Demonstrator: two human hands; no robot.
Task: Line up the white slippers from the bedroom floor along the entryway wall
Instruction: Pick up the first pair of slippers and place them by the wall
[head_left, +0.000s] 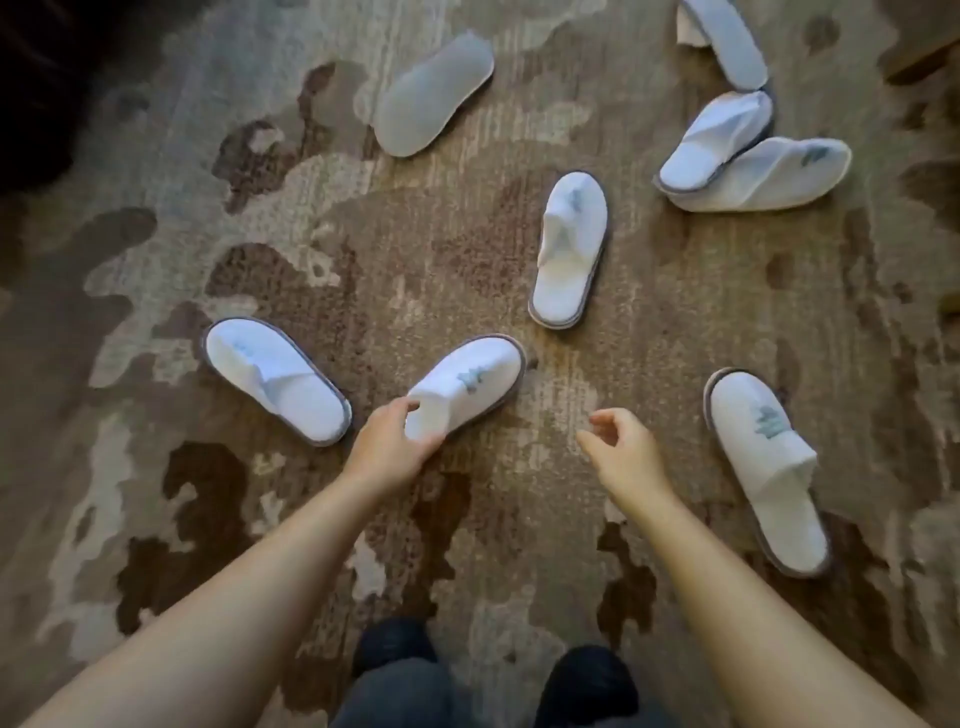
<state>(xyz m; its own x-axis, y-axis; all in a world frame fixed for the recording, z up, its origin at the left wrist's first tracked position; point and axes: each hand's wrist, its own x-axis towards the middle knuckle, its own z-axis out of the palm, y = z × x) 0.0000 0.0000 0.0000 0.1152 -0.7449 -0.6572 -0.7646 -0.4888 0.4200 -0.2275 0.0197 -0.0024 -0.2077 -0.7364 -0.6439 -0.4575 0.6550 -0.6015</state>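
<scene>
My left hand (390, 441) gripped the heel end of the nearest slipper (467, 387), thumb over the edge of the upper and fingers curled underneath. That slipper lay on the carpet (519, 519) near its middle, toe angled up and to the right, a small blue-grey mark on its upper.

My right hand (626, 449) hung above the carpet just right of it, holding nothing. The fingers were loosely curled, thumb and forefinger apart. It touched no slipper.

Just left of the held slipper lay the left slipper (275, 382), apart from it, toe toward the upper left, grey sole edge showing.

The right slipper (769, 470) lay beside my right hand but clear of it, toe up, heel toward the lower right, with the same blue-grey mark.

Beyond the hands, the centre slipper (571, 254) lay roughly upright in the view, toe away from me.

Further off toward the far left, the upturned slipper (431, 96) lay sole up, plain grey-white.

Toward the far right corner two more overlapped: the upper overlapping slipper (714, 140) rested on the flattened slipper (769, 174). Past them, the edge slipper (727, 39) was cut off by the top edge of the view.

All the slippers were scattered on the patterned brown and beige carpet, none in a row. My dark trouser legs (405, 675) showed at the near edge.
</scene>
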